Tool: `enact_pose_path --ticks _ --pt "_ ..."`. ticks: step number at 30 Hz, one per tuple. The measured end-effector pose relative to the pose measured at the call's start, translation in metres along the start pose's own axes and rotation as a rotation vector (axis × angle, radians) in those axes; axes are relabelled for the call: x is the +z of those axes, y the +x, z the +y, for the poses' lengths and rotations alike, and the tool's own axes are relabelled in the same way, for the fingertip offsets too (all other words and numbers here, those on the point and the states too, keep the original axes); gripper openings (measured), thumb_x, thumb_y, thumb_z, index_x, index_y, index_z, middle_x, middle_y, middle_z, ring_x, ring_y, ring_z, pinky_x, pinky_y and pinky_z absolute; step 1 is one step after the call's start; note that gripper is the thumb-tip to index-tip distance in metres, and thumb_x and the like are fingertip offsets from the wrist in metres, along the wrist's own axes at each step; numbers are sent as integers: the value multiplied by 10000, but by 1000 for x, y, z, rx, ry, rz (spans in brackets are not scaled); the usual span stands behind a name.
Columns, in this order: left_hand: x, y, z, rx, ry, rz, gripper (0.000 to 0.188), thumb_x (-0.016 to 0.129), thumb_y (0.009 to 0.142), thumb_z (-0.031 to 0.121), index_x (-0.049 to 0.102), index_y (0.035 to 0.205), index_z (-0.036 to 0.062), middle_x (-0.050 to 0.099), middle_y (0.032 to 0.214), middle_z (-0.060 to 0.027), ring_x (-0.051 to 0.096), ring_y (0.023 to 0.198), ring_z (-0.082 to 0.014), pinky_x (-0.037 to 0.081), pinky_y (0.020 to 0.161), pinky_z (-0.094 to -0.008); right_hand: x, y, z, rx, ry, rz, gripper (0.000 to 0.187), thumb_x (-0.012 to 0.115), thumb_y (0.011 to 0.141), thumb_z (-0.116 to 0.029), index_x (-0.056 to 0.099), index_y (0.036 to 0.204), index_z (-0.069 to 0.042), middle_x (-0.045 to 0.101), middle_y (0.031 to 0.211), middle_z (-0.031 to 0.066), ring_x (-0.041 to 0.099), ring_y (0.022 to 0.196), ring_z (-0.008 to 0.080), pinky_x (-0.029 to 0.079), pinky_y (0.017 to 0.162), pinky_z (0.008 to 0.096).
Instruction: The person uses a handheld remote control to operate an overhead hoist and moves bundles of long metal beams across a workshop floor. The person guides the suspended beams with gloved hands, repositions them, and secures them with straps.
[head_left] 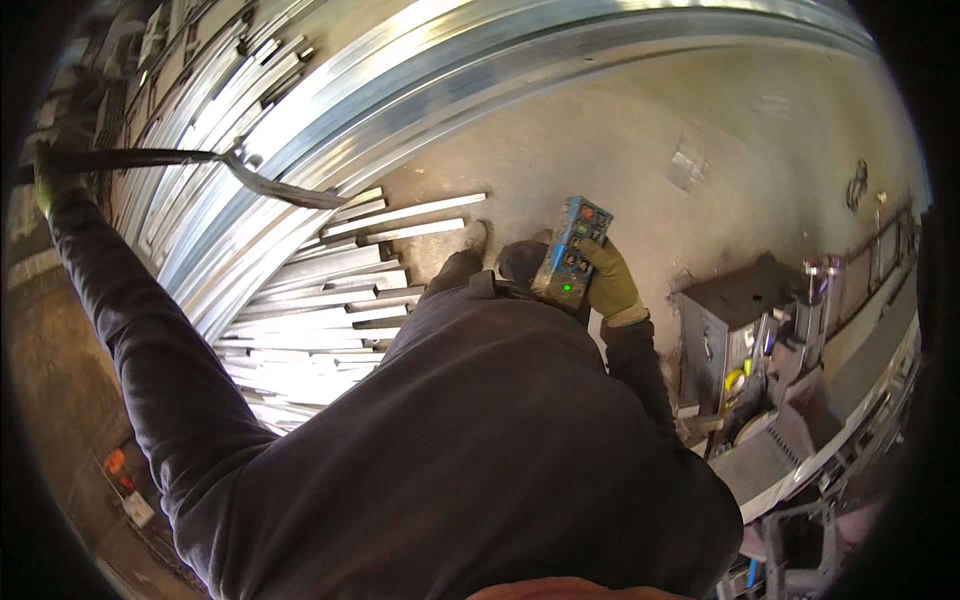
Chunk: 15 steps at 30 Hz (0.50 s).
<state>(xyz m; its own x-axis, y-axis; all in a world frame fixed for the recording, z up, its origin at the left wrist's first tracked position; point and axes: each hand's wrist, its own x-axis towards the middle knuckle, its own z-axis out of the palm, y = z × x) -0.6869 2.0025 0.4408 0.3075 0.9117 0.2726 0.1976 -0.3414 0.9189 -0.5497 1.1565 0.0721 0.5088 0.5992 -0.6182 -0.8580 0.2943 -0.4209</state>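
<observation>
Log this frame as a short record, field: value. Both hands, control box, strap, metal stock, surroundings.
left_hand: left gloved hand, arm stretched out to the left, at the dark strap; grip too dim to tell
right_hand: right gloved hand, holding the blue control box
control_box_light: green light lit
strap: reaches across the view of the long metal bars; contact unclear
other_stock: shorter metal bars, piled
right_side: grey cabinet

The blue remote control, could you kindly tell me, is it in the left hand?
No, the gloved right hand holds the blue remote control.
</observation>
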Motion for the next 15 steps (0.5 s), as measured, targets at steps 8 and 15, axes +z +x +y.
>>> enact_pose_path --ticks 8,15 --pt "22 -30 6 127 -52 89 277 534 1074 279 638 1143 31 642 873 -43 601 804 -193 516 762 -370 52 80 -134 -264 -263 -128 467 736 978 -332 600 1333 -62 694 1146 20 684 1013 167 569 908 337" --pt "47 -66 21 60 -308 241 278 726 993 292 654 1019 25 604 747 -36 622 691 -206 521 626 -346 153 187 -263 -434 -359 -332 490 740 976 -377 603 1323 -60 679 1162 22 667 1029 163 547 929 354"
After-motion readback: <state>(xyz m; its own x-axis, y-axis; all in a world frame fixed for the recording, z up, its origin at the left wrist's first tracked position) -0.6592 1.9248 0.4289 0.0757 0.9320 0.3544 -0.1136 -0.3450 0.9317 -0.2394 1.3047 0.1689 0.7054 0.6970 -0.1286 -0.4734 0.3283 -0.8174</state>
